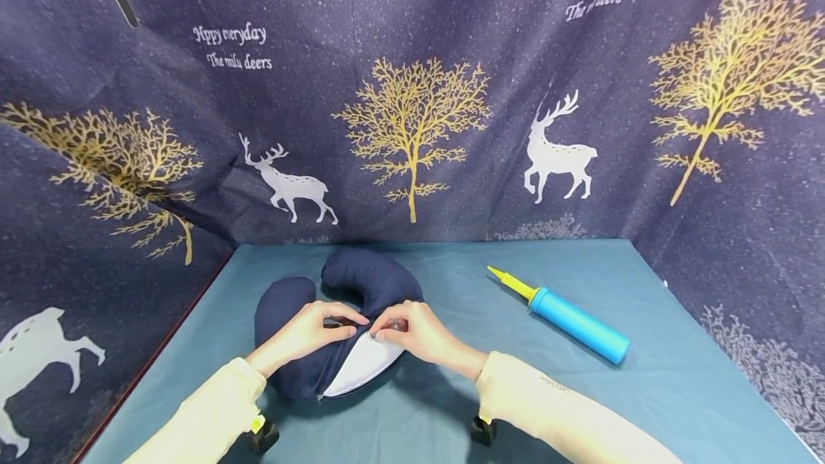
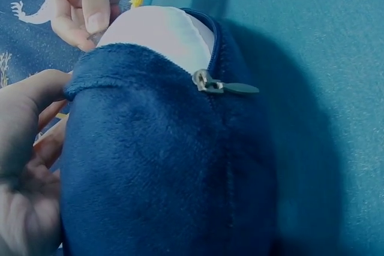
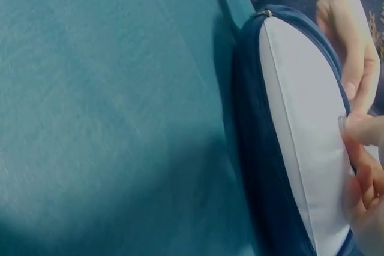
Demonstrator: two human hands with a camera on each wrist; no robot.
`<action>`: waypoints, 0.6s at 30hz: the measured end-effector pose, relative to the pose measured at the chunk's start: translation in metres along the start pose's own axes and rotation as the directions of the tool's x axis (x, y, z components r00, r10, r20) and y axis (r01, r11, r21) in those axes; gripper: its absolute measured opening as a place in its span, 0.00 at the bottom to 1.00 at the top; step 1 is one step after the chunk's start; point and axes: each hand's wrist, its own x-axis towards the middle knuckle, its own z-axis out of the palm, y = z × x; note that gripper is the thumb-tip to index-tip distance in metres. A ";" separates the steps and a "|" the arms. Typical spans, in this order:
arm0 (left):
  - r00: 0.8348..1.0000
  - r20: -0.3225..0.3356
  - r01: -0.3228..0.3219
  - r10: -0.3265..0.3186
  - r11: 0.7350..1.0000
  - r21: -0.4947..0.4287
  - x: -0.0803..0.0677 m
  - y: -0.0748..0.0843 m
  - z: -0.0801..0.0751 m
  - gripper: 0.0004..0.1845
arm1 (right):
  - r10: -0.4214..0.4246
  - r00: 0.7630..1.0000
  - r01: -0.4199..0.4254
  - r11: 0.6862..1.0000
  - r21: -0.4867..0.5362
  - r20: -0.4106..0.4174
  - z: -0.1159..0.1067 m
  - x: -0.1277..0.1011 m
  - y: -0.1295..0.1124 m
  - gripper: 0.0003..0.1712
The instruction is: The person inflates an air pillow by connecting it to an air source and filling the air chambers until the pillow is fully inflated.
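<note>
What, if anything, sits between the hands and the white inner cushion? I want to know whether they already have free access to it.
Nothing visible does. The navy plush U-shaped pillow cover is unzipped, baring the white inner cushion. The left hand holds the cover's edge back; the right hand pinches something small right at the cushion.

Teal tabletop (image 1: 677, 392), with navy deer-and-gold-tree cloth (image 1: 412, 127) hung all round from 9 to 3 o'clock.

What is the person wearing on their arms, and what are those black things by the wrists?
Both arms wear long, pale cream sleeves: the left sleeve and the right sleeve. The right one has small faint writing near the cuff. The left hand and right hand are bare, with no gloves. Under each wrist sits a small black device; the left one shows a bit of yellow.
</note>
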 end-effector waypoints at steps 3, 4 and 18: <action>1.000 0.006 -0.011 0.011 1.000 0.015 0.002 0.002 -0.001 0.11 | -0.031 0.999 0.031 0.999 0.018 0.035 -0.007 0.001 0.003 0.06; 1.000 0.007 -0.011 0.011 1.000 0.021 0.003 0.003 -0.001 0.11 | -0.037 0.998 0.036 0.999 0.023 0.044 -0.009 0.001 0.003 0.06; 0.995 0.097 -0.012 0.010 1.000 0.022 0.014 0.026 0.006 0.18 | 0.010 0.996 -0.009 1.000 -0.003 0.092 -0.041 -0.003 0.019 0.08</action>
